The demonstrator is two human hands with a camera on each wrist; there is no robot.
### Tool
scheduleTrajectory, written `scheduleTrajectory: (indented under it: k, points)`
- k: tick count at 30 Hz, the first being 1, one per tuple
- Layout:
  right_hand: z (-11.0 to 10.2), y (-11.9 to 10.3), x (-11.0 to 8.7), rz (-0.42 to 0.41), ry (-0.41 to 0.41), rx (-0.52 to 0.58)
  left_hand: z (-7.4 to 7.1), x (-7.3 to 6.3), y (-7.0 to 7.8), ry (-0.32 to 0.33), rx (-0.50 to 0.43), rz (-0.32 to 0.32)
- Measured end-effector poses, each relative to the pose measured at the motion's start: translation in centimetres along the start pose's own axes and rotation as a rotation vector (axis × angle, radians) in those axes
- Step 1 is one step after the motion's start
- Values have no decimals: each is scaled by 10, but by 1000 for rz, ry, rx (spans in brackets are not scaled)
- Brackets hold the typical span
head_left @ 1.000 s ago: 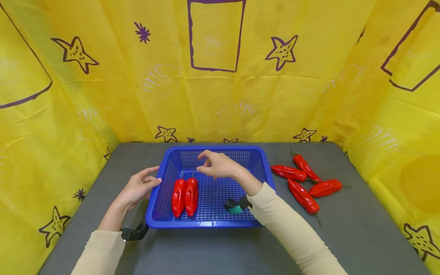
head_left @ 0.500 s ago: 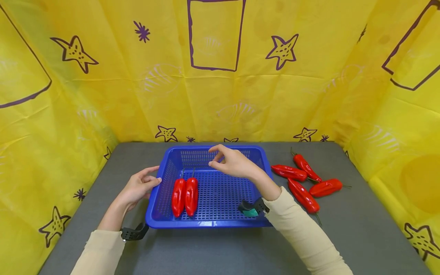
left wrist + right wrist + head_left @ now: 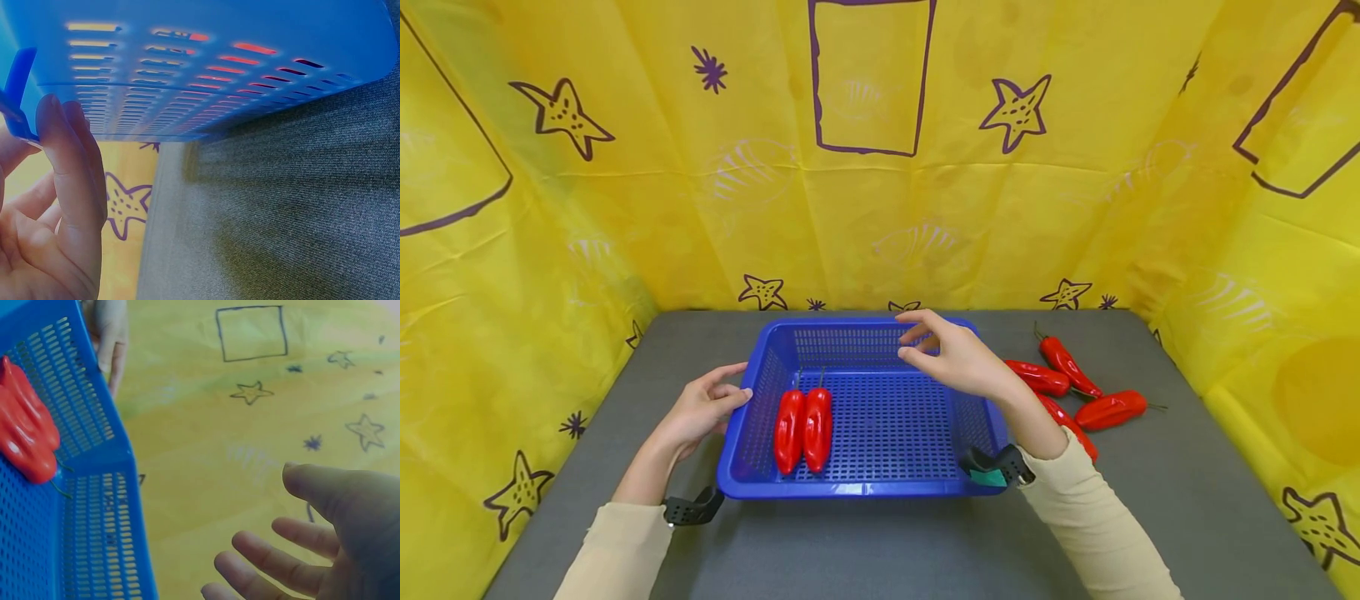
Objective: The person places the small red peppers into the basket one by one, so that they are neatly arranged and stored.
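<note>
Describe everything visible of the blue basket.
The blue basket looks like plastic: rectangular, open-topped, with slotted walls, a perforated floor and a smooth rim. It stands upright on the grey table, its long sides running left to right. Two red peppers lie side by side inside, toward its left. The left hand holds its left rim; the right hand is above its right rear part.

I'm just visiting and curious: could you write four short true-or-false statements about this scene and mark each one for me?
1. Two red peppers lie inside the blue basket. True.
2. The right hand is gripping a pepper. False: it holds nothing.
3. The left hand touches the basket. True.
4. The loose peppers lie to the left of the basket. False: they lie to its right.
</note>
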State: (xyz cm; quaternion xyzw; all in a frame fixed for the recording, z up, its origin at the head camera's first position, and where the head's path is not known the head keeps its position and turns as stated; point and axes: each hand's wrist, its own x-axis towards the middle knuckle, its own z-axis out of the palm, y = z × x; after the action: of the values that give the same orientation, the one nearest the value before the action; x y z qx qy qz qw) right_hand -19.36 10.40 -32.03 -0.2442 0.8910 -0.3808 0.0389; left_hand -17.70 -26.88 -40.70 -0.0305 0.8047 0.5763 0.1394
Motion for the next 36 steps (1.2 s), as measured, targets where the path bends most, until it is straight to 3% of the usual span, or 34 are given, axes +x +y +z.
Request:
scheduleTrajectory:
  k: [17,24,36]
  points:
    - [-25,38,-44,37,155,57,0,0,-1,0,1,-1]
    - [-29,59,-59,71,231,61,0,0,-1,-5,-15,-2]
    - [-27,103,-80,51,356,22,1,0,0,-7,-10,2]
